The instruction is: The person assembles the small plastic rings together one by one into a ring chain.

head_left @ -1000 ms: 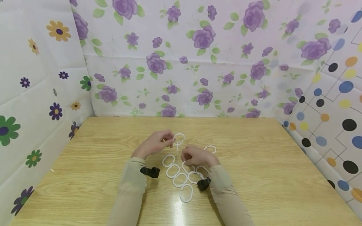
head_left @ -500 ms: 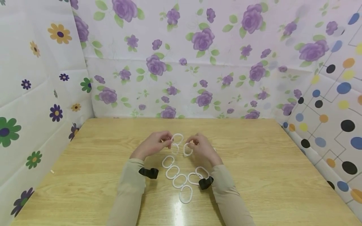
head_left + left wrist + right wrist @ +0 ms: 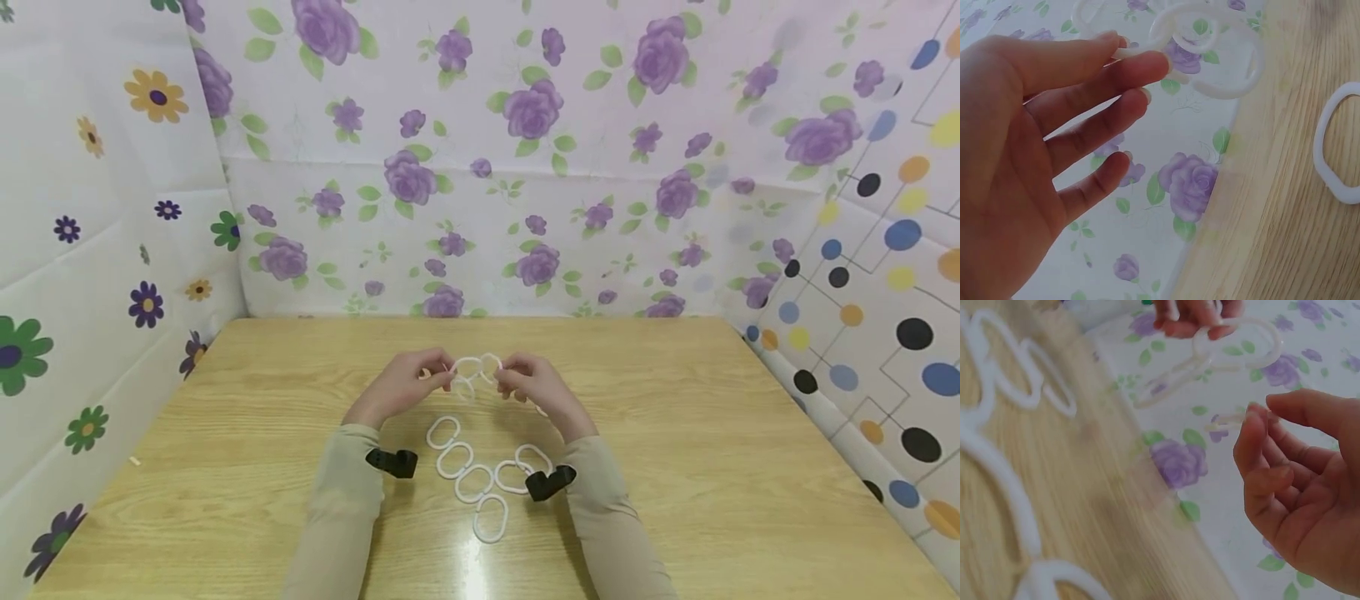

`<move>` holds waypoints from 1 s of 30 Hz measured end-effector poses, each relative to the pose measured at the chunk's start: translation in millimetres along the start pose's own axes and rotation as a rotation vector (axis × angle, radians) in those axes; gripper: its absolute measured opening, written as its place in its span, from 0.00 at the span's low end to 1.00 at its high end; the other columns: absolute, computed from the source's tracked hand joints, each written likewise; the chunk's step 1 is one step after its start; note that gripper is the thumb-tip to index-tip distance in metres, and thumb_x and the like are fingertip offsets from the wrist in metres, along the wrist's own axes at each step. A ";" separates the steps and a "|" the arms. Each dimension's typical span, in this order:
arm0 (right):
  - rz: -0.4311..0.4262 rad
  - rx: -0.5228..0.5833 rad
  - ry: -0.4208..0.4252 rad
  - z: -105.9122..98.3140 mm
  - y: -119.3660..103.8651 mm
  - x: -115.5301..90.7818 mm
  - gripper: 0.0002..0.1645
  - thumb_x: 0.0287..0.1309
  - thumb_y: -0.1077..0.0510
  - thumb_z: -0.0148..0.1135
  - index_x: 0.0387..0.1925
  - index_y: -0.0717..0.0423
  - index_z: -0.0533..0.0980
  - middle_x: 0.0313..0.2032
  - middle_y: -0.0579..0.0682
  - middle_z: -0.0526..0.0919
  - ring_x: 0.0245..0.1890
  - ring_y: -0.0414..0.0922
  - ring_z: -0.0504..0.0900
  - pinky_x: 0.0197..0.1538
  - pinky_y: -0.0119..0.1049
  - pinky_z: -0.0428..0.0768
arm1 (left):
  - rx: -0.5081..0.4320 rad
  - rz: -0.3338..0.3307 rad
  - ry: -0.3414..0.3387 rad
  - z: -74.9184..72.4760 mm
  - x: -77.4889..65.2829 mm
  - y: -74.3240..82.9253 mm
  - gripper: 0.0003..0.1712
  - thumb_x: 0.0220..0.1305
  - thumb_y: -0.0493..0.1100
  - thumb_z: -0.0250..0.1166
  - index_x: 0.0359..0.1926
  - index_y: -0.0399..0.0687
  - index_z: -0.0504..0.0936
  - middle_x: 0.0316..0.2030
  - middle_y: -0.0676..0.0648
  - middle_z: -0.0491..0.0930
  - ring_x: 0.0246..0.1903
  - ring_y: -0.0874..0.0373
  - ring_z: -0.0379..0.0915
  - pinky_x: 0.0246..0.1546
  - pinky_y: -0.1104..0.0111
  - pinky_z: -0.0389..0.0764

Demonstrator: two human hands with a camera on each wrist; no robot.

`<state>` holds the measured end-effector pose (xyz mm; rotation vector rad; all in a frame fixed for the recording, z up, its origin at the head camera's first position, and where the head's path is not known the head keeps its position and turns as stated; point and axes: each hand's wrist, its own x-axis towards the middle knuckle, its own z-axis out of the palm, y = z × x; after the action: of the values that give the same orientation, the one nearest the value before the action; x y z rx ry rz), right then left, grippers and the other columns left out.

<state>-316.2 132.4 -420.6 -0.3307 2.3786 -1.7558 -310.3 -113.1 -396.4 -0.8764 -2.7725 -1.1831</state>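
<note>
In the head view my left hand pinches a white oval plastic link between thumb and fingertips, above the table. A second white link hangs from it. My right hand pinches another white link right beside the first. Whether these two touch or are hooked together I cannot tell. The left wrist view shows a gap in the rim of a link near my left fingertips. In the right wrist view, the link at my right fingertips is faint and seen almost edge-on.
Several white links lie on the wooden table nearer the body, among them a front one. Another link lies partly hidden behind my right hand. A small white piece is at the far left. Patterned cloths border the table.
My right hand has picked a link up from the table and brought it up and back beside the left hand's link. The left hand stays nearly still, its hanging link now turned.
</note>
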 end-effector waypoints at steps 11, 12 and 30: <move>0.000 0.310 -0.059 -4.5 0.5 1.5 0.10 0.68 0.62 0.50 0.47 0.64 0.70 0.24 0.41 0.80 0.26 0.36 0.78 0.30 0.28 0.70 | 0.013 0.044 0.103 6.0 3.3 1.2 0.08 0.69 0.47 0.60 0.41 0.50 0.83 0.28 0.54 0.85 0.35 0.60 0.77 0.40 0.64 0.71; -0.006 0.321 -0.065 -4.6 0.5 1.4 0.10 0.68 0.63 0.50 0.48 0.63 0.70 0.24 0.41 0.80 0.26 0.35 0.77 0.30 0.27 0.70 | 0.010 0.049 0.117 6.9 3.8 1.3 0.07 0.68 0.47 0.61 0.40 0.51 0.83 0.28 0.54 0.85 0.34 0.60 0.77 0.40 0.65 0.71; -0.029 0.288 -0.097 -6.2 -0.4 -0.5 0.18 0.69 0.60 0.50 0.54 0.71 0.70 0.27 0.42 0.78 0.27 0.35 0.74 0.32 0.28 0.70 | -0.017 0.083 0.195 17.3 6.7 -0.7 0.04 0.66 0.45 0.63 0.35 0.53 0.83 0.23 0.54 0.84 0.26 0.57 0.75 0.31 0.69 0.69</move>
<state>-317.2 138.1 -418.4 -0.3999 2.0290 -2.0116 -312.7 -98.6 -407.8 -0.8210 -2.5514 -1.2104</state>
